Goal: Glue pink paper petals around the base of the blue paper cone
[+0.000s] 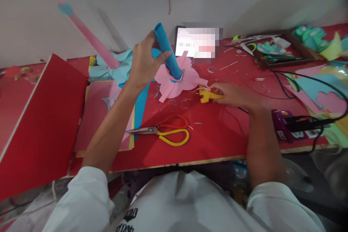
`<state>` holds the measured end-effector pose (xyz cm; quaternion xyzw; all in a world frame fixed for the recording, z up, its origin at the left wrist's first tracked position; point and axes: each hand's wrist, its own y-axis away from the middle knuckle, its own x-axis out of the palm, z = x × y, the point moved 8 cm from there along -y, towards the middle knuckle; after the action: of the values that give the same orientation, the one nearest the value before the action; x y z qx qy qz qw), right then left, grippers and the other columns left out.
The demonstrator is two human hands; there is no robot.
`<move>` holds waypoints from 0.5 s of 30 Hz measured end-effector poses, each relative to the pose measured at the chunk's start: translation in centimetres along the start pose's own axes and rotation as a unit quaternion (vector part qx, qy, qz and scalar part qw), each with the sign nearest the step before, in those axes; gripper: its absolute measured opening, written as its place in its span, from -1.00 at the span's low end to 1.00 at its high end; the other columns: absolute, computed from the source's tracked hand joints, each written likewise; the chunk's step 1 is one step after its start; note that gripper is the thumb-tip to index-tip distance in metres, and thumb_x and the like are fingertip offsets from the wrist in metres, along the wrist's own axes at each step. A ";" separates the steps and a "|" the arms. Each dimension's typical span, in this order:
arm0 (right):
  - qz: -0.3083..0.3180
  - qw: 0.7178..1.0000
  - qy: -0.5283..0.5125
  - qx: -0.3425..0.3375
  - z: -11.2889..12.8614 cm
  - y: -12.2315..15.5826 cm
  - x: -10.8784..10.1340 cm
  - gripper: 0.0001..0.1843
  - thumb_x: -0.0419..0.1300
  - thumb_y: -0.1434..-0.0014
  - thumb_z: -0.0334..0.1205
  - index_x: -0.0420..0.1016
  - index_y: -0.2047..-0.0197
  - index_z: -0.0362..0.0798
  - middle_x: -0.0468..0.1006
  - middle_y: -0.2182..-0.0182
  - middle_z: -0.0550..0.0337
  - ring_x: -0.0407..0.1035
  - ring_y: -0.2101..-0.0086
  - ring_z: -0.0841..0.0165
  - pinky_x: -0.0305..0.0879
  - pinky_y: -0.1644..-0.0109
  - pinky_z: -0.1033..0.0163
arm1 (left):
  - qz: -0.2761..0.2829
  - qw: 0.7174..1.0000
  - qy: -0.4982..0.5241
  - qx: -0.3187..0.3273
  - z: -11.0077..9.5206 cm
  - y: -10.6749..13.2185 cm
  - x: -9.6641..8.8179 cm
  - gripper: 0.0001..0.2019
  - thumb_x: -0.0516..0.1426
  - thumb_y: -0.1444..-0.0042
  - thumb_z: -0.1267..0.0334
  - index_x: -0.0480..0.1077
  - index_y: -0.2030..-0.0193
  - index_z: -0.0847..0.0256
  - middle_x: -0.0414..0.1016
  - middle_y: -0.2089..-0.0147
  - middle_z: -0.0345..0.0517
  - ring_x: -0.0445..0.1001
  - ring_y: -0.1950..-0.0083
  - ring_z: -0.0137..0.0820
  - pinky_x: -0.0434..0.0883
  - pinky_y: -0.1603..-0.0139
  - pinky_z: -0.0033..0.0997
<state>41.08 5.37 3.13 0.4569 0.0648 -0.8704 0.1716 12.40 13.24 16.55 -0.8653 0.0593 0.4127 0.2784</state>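
My left hand [145, 58] is closed round a rolled blue paper tube [168, 49], tilted slightly to the left. Its lower end stands at the middle of a pink paper flower [187, 79] lying on the red table. To the right, my right hand [228, 94] is closed on a yellow glue gun [207, 96], whose front end is beside the flower's right-hand strip. Scissors [163, 130] with a red and a yellow handle lie nearer to me. At the left, a pink paper tube [91, 40] rises from a light blue paper flower [122, 69].
A red board [46, 119] leans up at the left, beside stacked coloured paper [92, 105]. A phone [187, 43] showing a timer stands against the wall. Right are a brown tray [301, 47] with paper pieces, a purple power strip [284, 125] and black cables.
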 end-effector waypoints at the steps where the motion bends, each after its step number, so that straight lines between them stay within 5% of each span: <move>1: 0.007 1.000 0.011 -0.005 0.2 0.1 0.0 -0.70 0.31 -0.09 -0.28 0.60 0.07 0.10 0.70 0.13 0.15 0.56 0.19 0.14 0.36 0.16 0.11 | -0.003 1.000 0.007 0.003 0.1 -0.1 0.0 -0.53 0.15 -0.31 -0.22 0.43 -0.24 -0.09 0.68 -0.08 -0.18 0.58 -0.20 -0.13 0.49 -0.21 0.02; 6: -0.071 0.994 0.082 0.021 -0.7 0.7 -2.0 -0.62 0.28 -0.02 -0.38 0.49 0.05 0.04 0.66 0.05 -0.12 0.50 0.17 0.04 0.24 0.17 0.04 | -0.021 0.996 0.080 0.023 0.6 -0.6 -0.6 -0.55 0.26 -0.27 0.03 0.38 -0.25 0.02 0.64 -0.16 -0.22 0.62 -0.15 -0.28 0.50 -0.29 -0.11; 15: -0.212 0.977 0.019 -0.012 1.8 -0.1 -3.7 -0.66 0.22 -0.10 -0.15 0.51 0.03 0.05 0.68 0.14 -0.02 0.48 0.25 0.09 0.30 0.16 0.02 | 0.082 0.979 0.167 0.085 0.3 -2.3 -2.0 -0.41 0.38 -0.20 -0.09 0.39 -0.31 -0.03 0.67 -0.08 -0.17 0.66 -0.17 -0.19 0.55 -0.32 -0.01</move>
<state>41.59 5.85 7.14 0.4474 0.1735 -0.8773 -0.0125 11.68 15.05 18.89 -0.8872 0.2106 0.2774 0.3026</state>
